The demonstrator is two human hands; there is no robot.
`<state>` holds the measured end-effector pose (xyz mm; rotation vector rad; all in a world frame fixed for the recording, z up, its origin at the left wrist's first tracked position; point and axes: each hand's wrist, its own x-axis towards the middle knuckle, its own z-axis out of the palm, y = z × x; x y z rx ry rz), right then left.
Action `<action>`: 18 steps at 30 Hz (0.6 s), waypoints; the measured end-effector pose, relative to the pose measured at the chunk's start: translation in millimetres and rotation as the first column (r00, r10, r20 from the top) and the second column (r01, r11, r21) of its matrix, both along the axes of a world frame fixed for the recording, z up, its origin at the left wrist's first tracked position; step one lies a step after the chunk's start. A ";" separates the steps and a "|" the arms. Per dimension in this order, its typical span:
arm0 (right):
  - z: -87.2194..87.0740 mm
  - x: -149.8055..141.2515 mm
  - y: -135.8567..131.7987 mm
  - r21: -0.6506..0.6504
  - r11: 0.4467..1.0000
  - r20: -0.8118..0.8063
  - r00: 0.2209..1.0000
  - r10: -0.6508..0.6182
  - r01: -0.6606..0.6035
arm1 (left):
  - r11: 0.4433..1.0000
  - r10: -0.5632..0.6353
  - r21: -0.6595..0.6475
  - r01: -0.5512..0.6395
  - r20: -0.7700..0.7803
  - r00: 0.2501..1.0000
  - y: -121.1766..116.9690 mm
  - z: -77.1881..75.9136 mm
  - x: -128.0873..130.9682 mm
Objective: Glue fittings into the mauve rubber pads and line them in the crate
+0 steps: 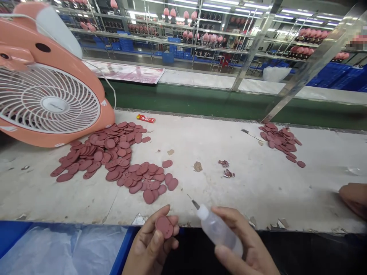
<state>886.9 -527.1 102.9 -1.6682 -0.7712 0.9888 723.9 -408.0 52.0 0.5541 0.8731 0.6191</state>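
Observation:
My left hand pinches a maroon oval rubber piece with small holes in it, just below the front edge of the white workbench. My right hand grips a translucent plastic squeeze bottle, and its fine needle tip points up and left towards the oval piece without touching it. Beyond my hands lie a large spread of similar maroon pieces and a smaller heap further right.
An orange fan stands at the bench's left end, with a small red box near it. Another person's hand rests at the right edge. A blue bin lined with plastic sits below left. Shelves of shoes stand beyond a green belt.

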 end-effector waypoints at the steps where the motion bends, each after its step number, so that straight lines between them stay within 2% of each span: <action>1: 2.3 -1.3 0.2 -0.005 0.995 -0.043 0.994 -0.097 0.097 | 0.999 0.028 -0.018 -0.027 0.016 0.999 -0.4 5.1 1.5; 4: 8.1 -5.4 2.8 -0.017 0.923 -0.181 0.907 -0.380 0.383 | 0.993 0.082 -0.092 -0.076 0.067 0.994 -2.4 17.5 4.5; 6: 10.9 -6.0 4.3 0.017 0.887 -0.237 0.864 -0.444 0.461 | 0.988 0.088 -0.132 -0.075 0.096 0.991 -4.1 21.3 4.6; 9: 13.8 -2.7 5.7 0.045 0.865 -0.377 0.811 -0.448 0.499 | 0.985 0.075 -0.164 -0.052 0.133 0.988 -6.4 22.0 3.3; 12: 15.6 -0.5 10.8 0.030 0.811 -0.562 0.681 -0.470 0.584 | 0.986 0.048 -0.164 -0.019 0.175 0.983 -8.3 22.2 3.0; 14: 16.6 -3.8 17.0 -0.001 0.798 -0.631 0.618 -0.468 0.603 | 0.988 0.033 -0.157 -0.002 0.194 0.980 -9.7 23.4 3.7; 15: 17.1 -7.1 20.2 -0.008 0.811 -0.644 0.617 -0.452 0.585 | 0.988 0.027 -0.155 0.004 0.194 0.981 -10.3 24.3 4.1; 18: 17.2 -20.4 24.9 0.027 0.860 -0.620 0.683 -0.385 0.510 | 0.991 0.012 -0.132 0.010 0.165 0.986 -12.1 26.2 4.3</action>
